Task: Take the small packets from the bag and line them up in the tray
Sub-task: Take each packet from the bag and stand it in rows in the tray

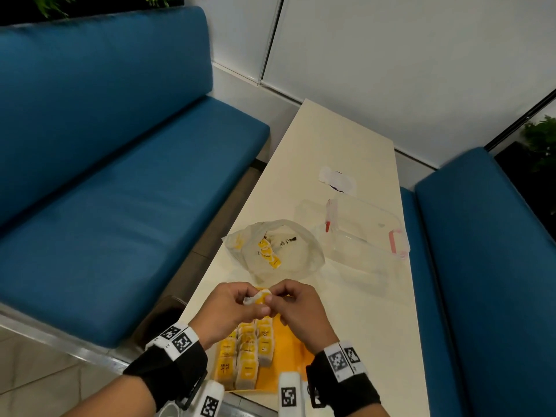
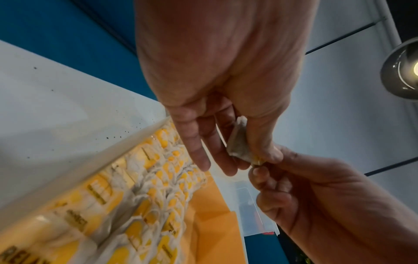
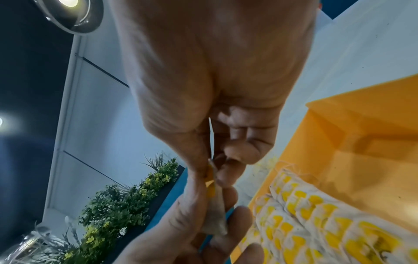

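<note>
Nearest the lens, two wrists in black bands with white coded tags, both raised over the near end of a long cream table (image 1: 346, 152) set between blue benches (image 1: 105, 176).

Further out on the table: clear lidded box (image 1: 361, 233) with pink latches, standing open beside a crumpled clear bag (image 1: 301, 251) with a few yellow packets (image 1: 267, 254) inside.

Under the hands: orange tray (image 1: 288, 350), its left part filled with rows of yellow-and-white packets standing on edge, its right part bare.

Left hand (image 1: 228, 311) and right hand (image 1: 301, 308) brought together above the tray's far end, both clamped on a single packet (image 1: 257, 297): thumb and fingertips of each pinching it from opposite sides, clear of the tray, yellow tag end toward the right hand.
</note>
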Demonstrator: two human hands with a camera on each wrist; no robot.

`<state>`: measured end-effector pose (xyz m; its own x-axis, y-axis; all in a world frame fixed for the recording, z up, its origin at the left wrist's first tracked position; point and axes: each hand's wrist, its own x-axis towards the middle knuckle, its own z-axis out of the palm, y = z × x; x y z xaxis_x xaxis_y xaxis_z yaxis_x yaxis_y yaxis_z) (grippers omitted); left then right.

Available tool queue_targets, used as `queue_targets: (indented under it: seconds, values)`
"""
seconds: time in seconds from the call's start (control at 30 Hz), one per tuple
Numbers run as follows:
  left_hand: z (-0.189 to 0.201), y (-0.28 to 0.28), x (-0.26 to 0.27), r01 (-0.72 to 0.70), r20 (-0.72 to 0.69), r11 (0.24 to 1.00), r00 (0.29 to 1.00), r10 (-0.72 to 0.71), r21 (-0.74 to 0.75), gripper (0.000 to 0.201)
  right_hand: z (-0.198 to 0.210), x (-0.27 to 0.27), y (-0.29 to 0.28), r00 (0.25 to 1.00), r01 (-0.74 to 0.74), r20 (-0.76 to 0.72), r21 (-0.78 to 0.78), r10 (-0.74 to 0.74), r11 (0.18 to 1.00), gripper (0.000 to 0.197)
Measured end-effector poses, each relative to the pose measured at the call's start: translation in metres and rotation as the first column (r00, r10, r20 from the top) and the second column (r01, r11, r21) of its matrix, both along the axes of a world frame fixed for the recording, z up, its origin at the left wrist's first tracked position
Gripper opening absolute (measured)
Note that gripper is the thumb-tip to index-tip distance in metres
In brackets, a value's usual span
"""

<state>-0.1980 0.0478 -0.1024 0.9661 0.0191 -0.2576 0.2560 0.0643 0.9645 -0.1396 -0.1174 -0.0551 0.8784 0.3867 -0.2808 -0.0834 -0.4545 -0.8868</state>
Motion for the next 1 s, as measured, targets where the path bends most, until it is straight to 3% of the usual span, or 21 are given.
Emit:
queue_targets:
  seconds: [0.1,0.3,0.5,0.6,0.8,1.0]
  values:
    - [0.000,0.006,-0.002,-0.002,0.000,0.999,1.000,0.002,0.032,0.004,0.003,0.003,-0.002,1.000,0.000,0.025,0.026,0.000,1.000,0.003]
    - [0.002,0.013,-0.006,0.051,0.020,0.996,0.998,-0.053,0.074,0.003,0.004,0.005,-0.003,0.998,-0.027,0.060,0.020,0.025,0.999,0.003]
    - [0.003,0.006,-0.004,-0.035,0.048,0.998,0.998,0.033,0.047,0.009,-0.003,0.004,-0.003,0.999,0.010,0.045,0.029,-0.012,1.000,0.012]
    - [0.001,0.004,-0.002,-0.041,0.066,0.997,0.997,0.037,0.064,0.009,-0.006,0.000,-0.005,0.999,0.025,0.020,0.041,-0.025,0.999,0.004]
    - [-0.021,0.018,0.002,-0.242,0.068,0.897,0.970,0.233,0.371,0.022,-0.025,-0.004,-0.026,0.995,0.006,-0.094,-0.090,-0.014,0.996,0.006]
    - [-0.049,0.028,-0.002,-0.119,-0.092,0.853,0.977,0.191,0.508,0.042,-0.045,-0.025,-0.045,0.960,-0.171,-0.267,-0.310,0.087,0.935,0.014]
